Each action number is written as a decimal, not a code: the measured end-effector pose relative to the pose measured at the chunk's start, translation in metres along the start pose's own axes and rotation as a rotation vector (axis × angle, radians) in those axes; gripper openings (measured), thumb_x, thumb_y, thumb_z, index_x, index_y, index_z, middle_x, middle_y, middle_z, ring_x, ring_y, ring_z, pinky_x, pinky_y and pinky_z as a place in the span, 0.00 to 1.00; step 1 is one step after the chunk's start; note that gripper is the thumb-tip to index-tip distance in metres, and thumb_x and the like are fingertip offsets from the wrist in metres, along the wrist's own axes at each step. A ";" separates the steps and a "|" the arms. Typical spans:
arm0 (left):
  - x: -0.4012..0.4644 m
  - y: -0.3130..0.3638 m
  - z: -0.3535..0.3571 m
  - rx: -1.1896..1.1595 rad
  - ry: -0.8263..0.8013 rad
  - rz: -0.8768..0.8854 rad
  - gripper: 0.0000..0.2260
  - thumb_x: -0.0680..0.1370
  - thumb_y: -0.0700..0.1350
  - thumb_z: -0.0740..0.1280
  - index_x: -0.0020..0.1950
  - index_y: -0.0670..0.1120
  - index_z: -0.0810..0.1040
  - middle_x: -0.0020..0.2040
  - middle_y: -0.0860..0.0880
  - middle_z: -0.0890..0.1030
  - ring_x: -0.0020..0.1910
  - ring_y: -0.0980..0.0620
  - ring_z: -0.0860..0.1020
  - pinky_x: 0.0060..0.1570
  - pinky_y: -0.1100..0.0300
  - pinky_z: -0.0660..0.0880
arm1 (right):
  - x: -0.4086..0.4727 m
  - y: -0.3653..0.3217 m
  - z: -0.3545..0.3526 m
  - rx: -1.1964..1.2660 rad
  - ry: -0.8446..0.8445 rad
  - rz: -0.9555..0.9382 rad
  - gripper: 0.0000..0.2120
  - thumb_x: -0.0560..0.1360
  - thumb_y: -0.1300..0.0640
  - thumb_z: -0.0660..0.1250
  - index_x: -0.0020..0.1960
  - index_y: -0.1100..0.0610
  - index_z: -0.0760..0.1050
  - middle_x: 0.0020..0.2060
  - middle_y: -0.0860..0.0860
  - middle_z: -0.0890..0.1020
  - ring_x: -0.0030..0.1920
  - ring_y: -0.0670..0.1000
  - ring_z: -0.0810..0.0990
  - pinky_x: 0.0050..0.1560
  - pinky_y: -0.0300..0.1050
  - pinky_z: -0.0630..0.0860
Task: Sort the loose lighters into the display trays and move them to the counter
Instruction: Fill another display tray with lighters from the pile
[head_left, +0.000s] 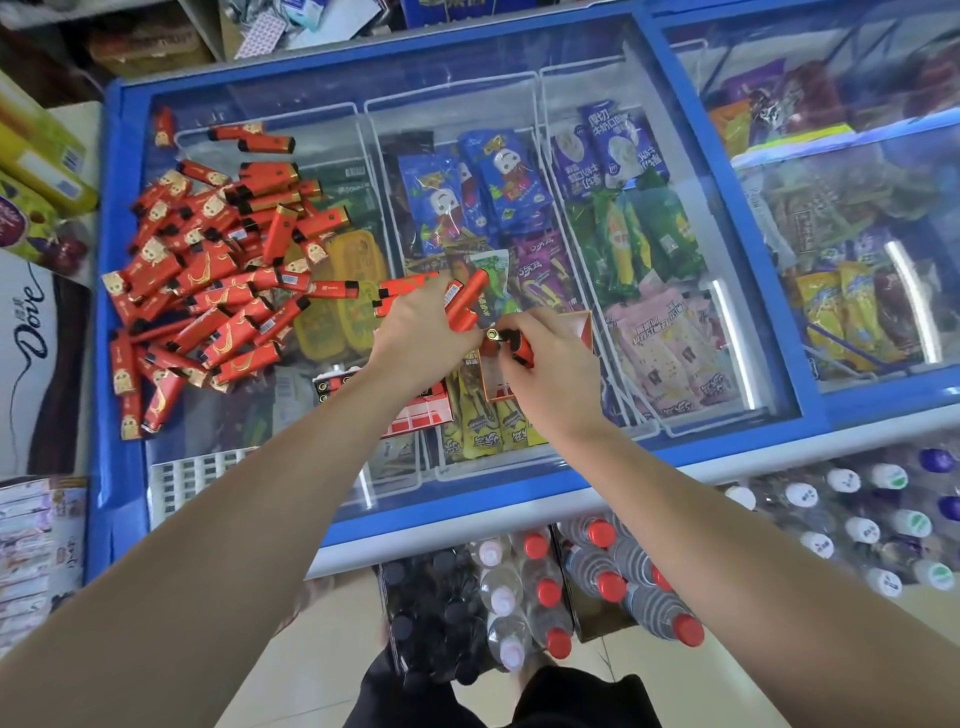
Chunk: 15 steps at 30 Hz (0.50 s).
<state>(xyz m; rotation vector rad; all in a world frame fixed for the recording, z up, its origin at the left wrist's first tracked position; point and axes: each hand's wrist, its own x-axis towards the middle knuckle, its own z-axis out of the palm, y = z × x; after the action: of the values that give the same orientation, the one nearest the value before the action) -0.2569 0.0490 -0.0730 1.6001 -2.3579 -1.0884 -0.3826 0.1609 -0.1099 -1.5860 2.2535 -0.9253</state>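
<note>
A heap of several loose red lighters (208, 270) lies on the left part of the freezer's glass lid (571, 67). My left hand (421, 332) grips a bunch of red lighters (467, 301) above the lid's middle. Just to its right, my right hand (545, 358) pinches a single red lighter (511, 345), its metal top facing up, over a red display tray (584, 327) that my hand mostly hides. A second red and white display tray (415, 410) holding a few lighters sits under my left forearm.
The blue-framed chest freezer (111, 364) is full of wrapped ice creams under the glass. Packs of bottled drinks (597, 582) stand on the floor in front. Cardboard boxes (36, 156) and a white Dove box (31, 364) crowd the left side.
</note>
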 end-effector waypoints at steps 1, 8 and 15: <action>0.000 0.000 -0.001 -0.031 -0.013 -0.012 0.14 0.75 0.49 0.74 0.55 0.48 0.73 0.42 0.47 0.82 0.38 0.44 0.84 0.41 0.45 0.84 | -0.001 0.000 0.001 -0.017 0.012 -0.016 0.11 0.75 0.61 0.71 0.56 0.52 0.82 0.51 0.45 0.82 0.44 0.48 0.81 0.32 0.45 0.77; 0.000 -0.001 -0.004 -0.041 -0.040 -0.016 0.14 0.76 0.48 0.74 0.56 0.46 0.74 0.43 0.45 0.82 0.39 0.43 0.85 0.42 0.43 0.84 | 0.001 0.000 -0.001 -0.019 -0.012 -0.041 0.11 0.74 0.61 0.72 0.55 0.50 0.83 0.50 0.43 0.84 0.45 0.45 0.80 0.33 0.33 0.70; 0.001 0.002 -0.007 -0.065 -0.055 -0.033 0.13 0.76 0.47 0.74 0.56 0.47 0.74 0.42 0.44 0.82 0.35 0.46 0.85 0.39 0.46 0.84 | 0.003 0.006 0.002 -0.075 -0.007 -0.070 0.14 0.74 0.62 0.71 0.57 0.50 0.83 0.50 0.44 0.83 0.44 0.49 0.83 0.31 0.47 0.78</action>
<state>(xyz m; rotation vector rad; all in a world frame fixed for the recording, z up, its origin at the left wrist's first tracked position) -0.2555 0.0450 -0.0671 1.6127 -2.3116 -1.2178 -0.3875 0.1585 -0.1143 -1.7075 2.2659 -0.8609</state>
